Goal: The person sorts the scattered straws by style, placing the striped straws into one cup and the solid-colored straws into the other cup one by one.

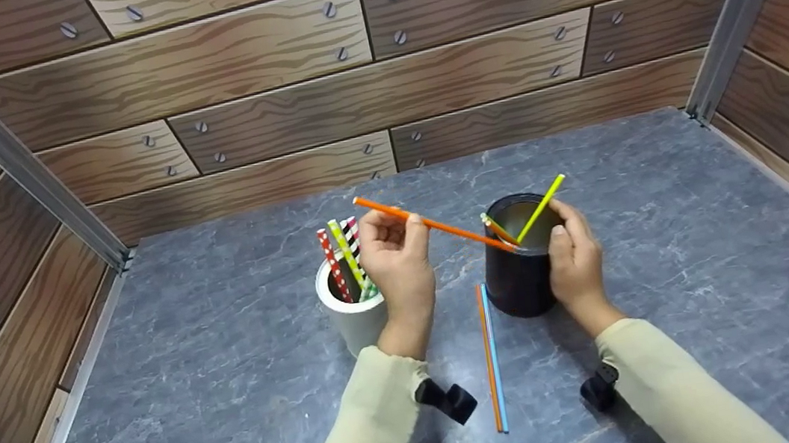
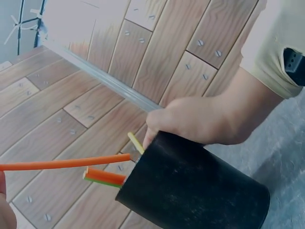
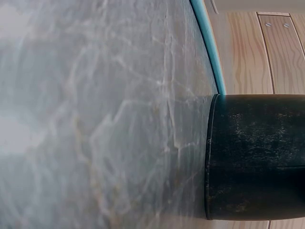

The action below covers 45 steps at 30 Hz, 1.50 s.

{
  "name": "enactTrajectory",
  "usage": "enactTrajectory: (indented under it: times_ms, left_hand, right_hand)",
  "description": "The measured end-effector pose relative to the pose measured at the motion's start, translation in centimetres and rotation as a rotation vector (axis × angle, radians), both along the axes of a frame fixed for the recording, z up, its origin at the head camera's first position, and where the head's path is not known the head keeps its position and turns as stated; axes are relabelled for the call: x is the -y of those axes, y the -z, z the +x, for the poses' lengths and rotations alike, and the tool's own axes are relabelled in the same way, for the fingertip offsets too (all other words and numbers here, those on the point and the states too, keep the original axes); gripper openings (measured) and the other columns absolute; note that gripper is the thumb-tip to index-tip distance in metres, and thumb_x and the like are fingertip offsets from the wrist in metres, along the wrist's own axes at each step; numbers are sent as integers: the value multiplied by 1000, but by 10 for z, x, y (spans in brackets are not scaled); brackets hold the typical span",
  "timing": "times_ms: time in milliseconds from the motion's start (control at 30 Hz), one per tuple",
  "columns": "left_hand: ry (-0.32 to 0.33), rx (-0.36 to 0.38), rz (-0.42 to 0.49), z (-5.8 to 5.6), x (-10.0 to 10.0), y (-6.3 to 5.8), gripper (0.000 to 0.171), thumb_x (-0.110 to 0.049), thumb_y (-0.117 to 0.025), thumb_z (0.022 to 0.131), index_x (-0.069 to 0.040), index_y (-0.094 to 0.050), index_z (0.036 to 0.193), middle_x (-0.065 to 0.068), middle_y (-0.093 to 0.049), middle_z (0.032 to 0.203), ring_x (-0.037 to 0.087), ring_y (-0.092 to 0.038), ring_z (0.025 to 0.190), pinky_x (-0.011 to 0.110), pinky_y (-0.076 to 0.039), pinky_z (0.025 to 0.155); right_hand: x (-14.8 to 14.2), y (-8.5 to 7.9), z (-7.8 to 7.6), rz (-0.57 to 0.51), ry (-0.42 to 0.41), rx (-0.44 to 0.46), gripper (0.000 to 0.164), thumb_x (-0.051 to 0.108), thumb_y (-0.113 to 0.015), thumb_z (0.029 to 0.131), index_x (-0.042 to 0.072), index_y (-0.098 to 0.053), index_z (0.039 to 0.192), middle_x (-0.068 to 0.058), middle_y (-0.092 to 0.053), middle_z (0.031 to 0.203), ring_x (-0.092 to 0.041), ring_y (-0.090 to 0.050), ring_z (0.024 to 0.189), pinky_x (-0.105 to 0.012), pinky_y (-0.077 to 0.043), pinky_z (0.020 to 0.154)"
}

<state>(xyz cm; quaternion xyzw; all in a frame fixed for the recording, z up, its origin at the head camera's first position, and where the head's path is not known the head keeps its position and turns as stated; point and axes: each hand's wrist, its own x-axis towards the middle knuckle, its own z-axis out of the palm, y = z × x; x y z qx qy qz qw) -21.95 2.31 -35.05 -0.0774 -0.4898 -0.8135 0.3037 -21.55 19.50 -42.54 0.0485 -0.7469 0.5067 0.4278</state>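
My left hand (image 1: pixel 400 266) pinches an orange straw (image 1: pixel 448 226) between thumb and fingers. The straw slants down to the right, its lower end at the mouth of a black cup (image 1: pixel 519 285). My right hand (image 1: pixel 576 263) grips that cup by its right side near the rim. A yellow-green straw (image 1: pixel 543 205) leans out of the cup to the right. At its left rim, short ends of an orange and a green straw show, clearer in the left wrist view as an orange straw (image 2: pixel 105 176) above a green one. The right wrist view shows only the cup's side (image 3: pixel 257 157).
Left of the black cup stands a white cup (image 1: pixel 354 324) with several patterned straws (image 1: pixel 346 254), partly behind my left hand. An orange straw (image 1: pixel 490 368) and a blue straw (image 1: pixel 496 367) lie side by side on the grey marbled table (image 1: pixel 194 366). Wood-patterned walls (image 1: pixel 270 64) enclose the table.
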Motion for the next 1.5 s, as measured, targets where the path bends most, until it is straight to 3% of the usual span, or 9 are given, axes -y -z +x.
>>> enactTrajectory:
  times_ms: [167, 333, 500, 700, 867, 1167, 1333, 1500]
  left_hand:
    - [23, -43, 30, 2, -3, -1, 14, 14, -54, 76, 8, -45, 85, 1, -52, 78, 10, -55, 72, 22, -49, 68]
    - [47, -46, -13, 3, -9, 6, 14, 15, -55, 77, 10, -44, 85, 1, -52, 79, 10, -56, 75, 24, -51, 69]
    - [69, -20, -75, 3, -14, 16, 16, 14, -57, 77, 9, -43, 83, 2, -53, 81, 12, -58, 78, 24, -51, 70]
    - [63, 44, -189, 1, -19, 27, 15, 10, -59, 77, 6, -46, 80, 13, -57, 79, 13, -58, 76, 28, -52, 70]
    - [49, 79, -259, 0, -23, 34, 11, 7, -61, 76, 5, -51, 81, 13, -59, 76, 10, -58, 71, 31, -53, 67]
    - [130, 90, -339, 2, -33, 46, 9, 8, -62, 75, 6, -57, 83, 14, -61, 79, 7, -58, 71, 26, -52, 64]
    - [228, 131, -384, 6, -34, 51, 11, 6, -64, 76, 6, -61, 86, 15, -64, 83, 8, -60, 73, 24, -52, 66]
    - [243, 153, -400, 6, -33, 57, 10, 5, -65, 75, 6, -62, 85, 15, -64, 81, 8, -59, 72, 21, -51, 65]
  right_hand:
    - [5, -10, 7, -8, -11, 6, 35, -6, -36, 85, -20, -50, 114, -37, -51, 115, -45, -48, 110, -18, -33, 97]
    - [-3, 8, -5, -5, -5, -10, 35, -6, -38, 85, -18, -52, 115, -34, -52, 116, -45, -49, 110, -16, -32, 97]
    - [-10, 22, -14, -3, -4, -7, 36, -2, -39, 87, -12, -54, 118, -30, -53, 120, -40, -49, 113, -19, -32, 99]
    - [-12, 22, -15, 17, -14, -2, 38, 4, -39, 89, -11, -53, 120, -28, -54, 121, -38, -48, 114, -18, -32, 99]
    - [-11, 20, -14, 14, -17, -19, 37, 3, -39, 88, -11, -54, 119, -28, -54, 120, -39, -49, 112, -17, -32, 98]
    - [-11, 22, -15, -7, -4, -24, 36, -2, -41, 86, -12, -54, 119, -28, -55, 120, -38, -50, 112, -16, -31, 98]
    - [-10, 22, -15, -10, 2, -23, 36, -4, -41, 86, -14, -54, 118, -30, -54, 118, -36, -50, 110, -15, -32, 97]
    - [-10, 21, -15, -22, 7, -11, 36, -6, -39, 85, -16, -52, 117, -32, -54, 116, -36, -50, 100, -14, -34, 91]
